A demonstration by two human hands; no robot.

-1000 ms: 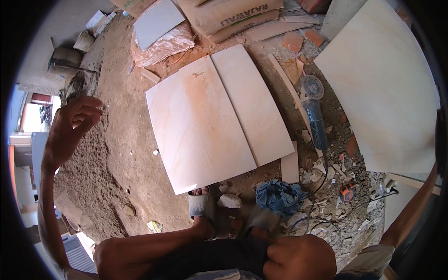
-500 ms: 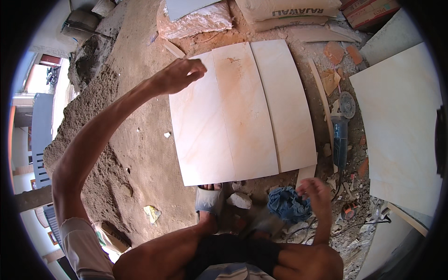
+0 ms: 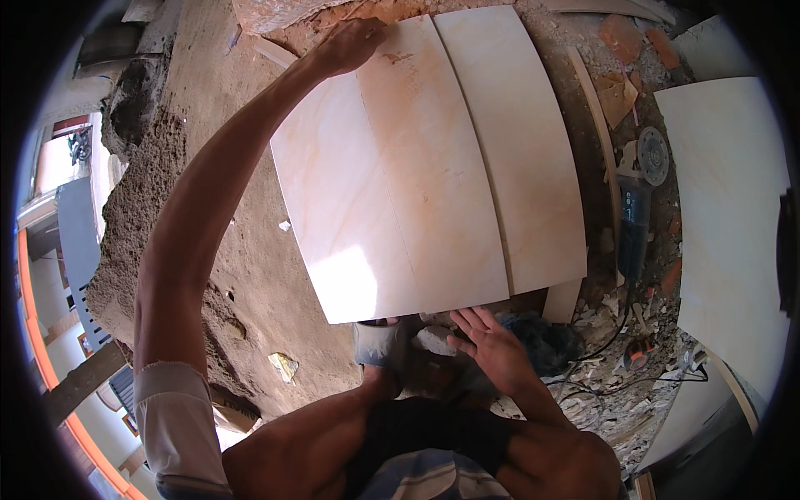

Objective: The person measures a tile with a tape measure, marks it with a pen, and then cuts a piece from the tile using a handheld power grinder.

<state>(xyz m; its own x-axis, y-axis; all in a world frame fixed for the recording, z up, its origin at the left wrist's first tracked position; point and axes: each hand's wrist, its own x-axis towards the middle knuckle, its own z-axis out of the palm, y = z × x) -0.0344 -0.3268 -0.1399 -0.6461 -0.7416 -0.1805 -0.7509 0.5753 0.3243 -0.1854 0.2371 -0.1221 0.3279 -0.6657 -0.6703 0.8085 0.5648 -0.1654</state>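
Note:
Cream marbled tiles (image 3: 400, 192) lie in front of me; a thin line runs down the left part, and a further tile strip (image 3: 517, 158) sits along their right side. My left hand (image 3: 358, 46) is curled at the far edge, its fingertips hidden, so I cannot see what they hold. At the near edge, my right hand (image 3: 493, 350) is open, fingers stretched out and the thumb apart, the fingertips close to the tile's rim. A dark blue cloth (image 3: 546, 343) lies beside my right hand. My sandalled foot (image 3: 379, 343) stands by the near edge.
To the right lies an angle grinder (image 3: 640, 200) with its cable, beside a long wooden strip (image 3: 596, 125). Another large tile (image 3: 733, 208) stands farther right. A tape measure (image 3: 638, 354) rests among rubble. Sand (image 3: 142, 267) is heaped at the left.
My left hand has reached farther away, to the tiles' far edge. My right hand has moved left from above the cloth to the near edge. The view has shifted, and sunlight falls on the tile.

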